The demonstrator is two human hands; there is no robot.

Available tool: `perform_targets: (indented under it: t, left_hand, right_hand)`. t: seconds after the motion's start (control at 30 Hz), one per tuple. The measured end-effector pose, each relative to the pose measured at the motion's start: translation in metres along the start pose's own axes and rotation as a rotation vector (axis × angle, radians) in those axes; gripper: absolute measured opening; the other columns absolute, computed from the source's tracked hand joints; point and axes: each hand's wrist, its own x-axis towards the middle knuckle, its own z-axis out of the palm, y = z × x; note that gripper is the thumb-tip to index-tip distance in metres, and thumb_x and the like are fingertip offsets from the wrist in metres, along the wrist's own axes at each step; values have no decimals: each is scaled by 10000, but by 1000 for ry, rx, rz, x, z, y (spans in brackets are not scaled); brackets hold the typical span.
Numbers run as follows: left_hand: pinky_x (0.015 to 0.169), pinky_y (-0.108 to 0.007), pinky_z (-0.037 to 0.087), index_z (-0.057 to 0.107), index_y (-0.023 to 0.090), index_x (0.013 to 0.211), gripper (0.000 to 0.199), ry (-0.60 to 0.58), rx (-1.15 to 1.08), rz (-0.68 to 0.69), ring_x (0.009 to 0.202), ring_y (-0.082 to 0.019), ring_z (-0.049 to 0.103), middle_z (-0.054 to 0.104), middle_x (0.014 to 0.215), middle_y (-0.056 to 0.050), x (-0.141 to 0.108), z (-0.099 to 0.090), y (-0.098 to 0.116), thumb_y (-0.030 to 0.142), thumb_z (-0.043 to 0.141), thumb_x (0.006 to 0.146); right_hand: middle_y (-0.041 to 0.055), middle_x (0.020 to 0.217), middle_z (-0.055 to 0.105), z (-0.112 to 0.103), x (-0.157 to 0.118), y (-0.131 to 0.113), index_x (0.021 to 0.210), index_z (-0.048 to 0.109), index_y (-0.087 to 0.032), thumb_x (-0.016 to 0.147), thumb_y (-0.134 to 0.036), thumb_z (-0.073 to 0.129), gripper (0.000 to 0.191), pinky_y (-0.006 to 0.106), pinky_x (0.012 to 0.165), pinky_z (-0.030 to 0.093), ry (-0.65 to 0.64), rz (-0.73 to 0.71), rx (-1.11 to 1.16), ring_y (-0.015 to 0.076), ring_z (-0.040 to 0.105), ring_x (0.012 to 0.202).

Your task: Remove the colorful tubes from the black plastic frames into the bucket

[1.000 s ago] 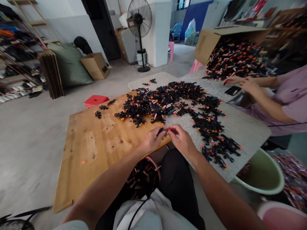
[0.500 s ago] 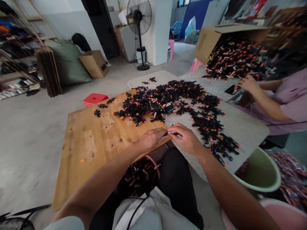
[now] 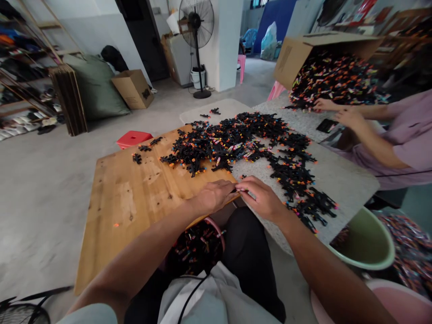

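At the near right corner of the wooden worktop (image 3: 111,193), the small piece (image 3: 239,189) pinched between the left hand (image 3: 211,197) and right hand (image 3: 259,196) is mostly covered by the grip; its shape cannot be told. Below, a pink-rimmed tub (image 3: 223,245) is partly hidden by the worktop. A co-worker (image 3: 405,130) is cut off by the right picture edge, a pink basin (image 3: 398,301) by the bottom.

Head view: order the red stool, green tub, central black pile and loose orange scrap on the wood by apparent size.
Largest to smallest, as seen:
central black pile
green tub
red stool
loose orange scrap
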Motion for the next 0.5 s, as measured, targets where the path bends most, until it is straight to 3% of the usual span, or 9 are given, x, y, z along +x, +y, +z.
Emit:
perform_targets:
  t: [0.17,0.27,0.4,0.5]
  left_hand:
    - [857,-322,523,644,155,1045,446,-100,98,-83,922,-222,679,709,963,-104,-1,-1,9,464,328,1102]
    - [827,-323,529,642,160,1036,469,-224,61,-150,925,-238,702,725,966,-112,-11,1,17,478,304,1102]
    - [687,-286,517,665,175,968,509,-523,-187,-218,780,-222,712,736,873,-92,-42,16,21,483,280,1095]
    - [639,-283,510,702,175,975,475,-736,-264,-252,712,-214,704,753,871,-96,-69,32,17,420,308,1075]
  right_hand:
    - [85,1100,713,9,-8,4,1152,694,-244,1008,-176,529,229,406,1006,538,38,10,72,223,679,1075]
    - [93,1118,722,24,-24,-3,1166,698,-225,1006,-178,541,229,379,962,551,34,89,187,213,683,1054]
    - [90,1134,736,45,-59,-18,1208,701,-221,1011,-219,550,249,343,934,556,-143,224,385,203,693,1059]
    - [65,1125,762,43,-75,-9,1284,683,-239,993,-296,601,307,320,893,565,-327,342,428,202,718,1006]
